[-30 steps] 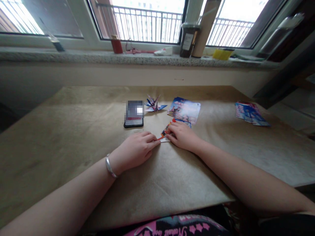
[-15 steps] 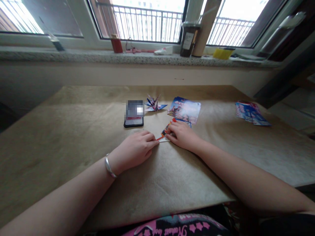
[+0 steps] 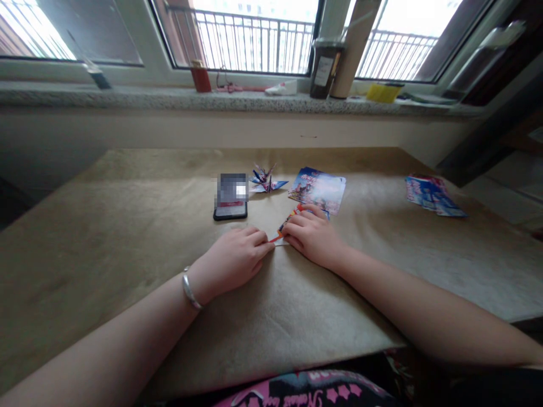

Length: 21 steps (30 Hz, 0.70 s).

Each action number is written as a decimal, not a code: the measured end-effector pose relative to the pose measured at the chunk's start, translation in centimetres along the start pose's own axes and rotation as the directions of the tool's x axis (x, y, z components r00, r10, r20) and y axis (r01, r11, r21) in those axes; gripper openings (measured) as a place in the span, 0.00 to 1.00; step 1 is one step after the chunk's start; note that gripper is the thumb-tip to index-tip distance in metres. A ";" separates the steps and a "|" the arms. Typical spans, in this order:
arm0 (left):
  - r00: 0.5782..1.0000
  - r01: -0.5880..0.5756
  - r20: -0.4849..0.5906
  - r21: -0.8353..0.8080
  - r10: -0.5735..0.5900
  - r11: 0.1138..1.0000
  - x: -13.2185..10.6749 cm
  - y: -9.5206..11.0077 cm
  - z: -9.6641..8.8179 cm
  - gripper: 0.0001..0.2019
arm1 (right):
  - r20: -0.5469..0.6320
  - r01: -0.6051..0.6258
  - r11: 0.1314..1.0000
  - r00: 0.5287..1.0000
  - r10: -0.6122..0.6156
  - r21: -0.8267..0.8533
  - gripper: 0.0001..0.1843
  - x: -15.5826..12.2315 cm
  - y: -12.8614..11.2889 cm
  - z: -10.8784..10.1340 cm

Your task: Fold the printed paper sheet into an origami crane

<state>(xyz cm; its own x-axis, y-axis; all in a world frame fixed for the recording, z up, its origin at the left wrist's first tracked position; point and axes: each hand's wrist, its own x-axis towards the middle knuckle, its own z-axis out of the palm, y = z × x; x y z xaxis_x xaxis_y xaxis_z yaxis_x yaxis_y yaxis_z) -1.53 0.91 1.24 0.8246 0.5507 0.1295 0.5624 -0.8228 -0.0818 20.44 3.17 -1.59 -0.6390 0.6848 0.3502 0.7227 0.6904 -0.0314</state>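
A small piece of folded paper (image 3: 290, 223) lies on the table between my hands. It is printed in red, orange and dark colours, with a white part showing. My left hand (image 3: 235, 255) wears a silver bangle (image 3: 190, 291) at the wrist, and its closed fingertips pinch the left corner of the paper. Bent over the right part of the sheet, my right hand (image 3: 316, 236) presses it down with its fingers together. That hand hides much of the paper, and a blue-edged bit shows just behind it.
Beyond the hands are a phone (image 3: 231, 210), a folded paper crane (image 3: 268, 182) and a stack of printed sheets (image 3: 324, 189). More blue and red cards (image 3: 432, 195) lie far right. The windowsill (image 3: 148, 102) holds a red container (image 3: 201, 77) and a dark jar (image 3: 326, 70).
My right hand has shifted slightly left over the folded paper, covering more of it. My left hand keeps its pinch at the left corner, almost unmoved.
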 end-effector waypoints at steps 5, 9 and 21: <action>1.000 -0.008 -0.012 -0.004 0.008 1.000 0.0 -0.1 0.0 0.14 | 0.006 0.157 0.976 0.987 -0.159 0.148 0.12 -0.1 0.2 0.1; 1.000 0.007 -0.004 -0.022 -0.007 1.000 -0.1 -0.2 0.2 0.14 | 0.003 0.171 0.954 0.984 -0.177 0.248 0.12 0.1 0.2 0.3; 1.000 0.015 0.011 -0.043 -0.014 0.999 -0.1 -0.3 0.1 0.15 | -0.016 0.171 0.908 0.984 -0.178 0.384 0.10 0.3 0.8 0.1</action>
<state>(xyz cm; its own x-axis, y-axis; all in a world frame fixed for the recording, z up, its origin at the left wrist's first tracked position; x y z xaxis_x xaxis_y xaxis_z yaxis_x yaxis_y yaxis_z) -1.78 1.11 1.16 0.8170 0.5640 0.1202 0.5714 -0.8198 -0.0373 20.81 3.90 -1.62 -0.7534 0.5470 0.3650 0.4459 0.8329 -0.3278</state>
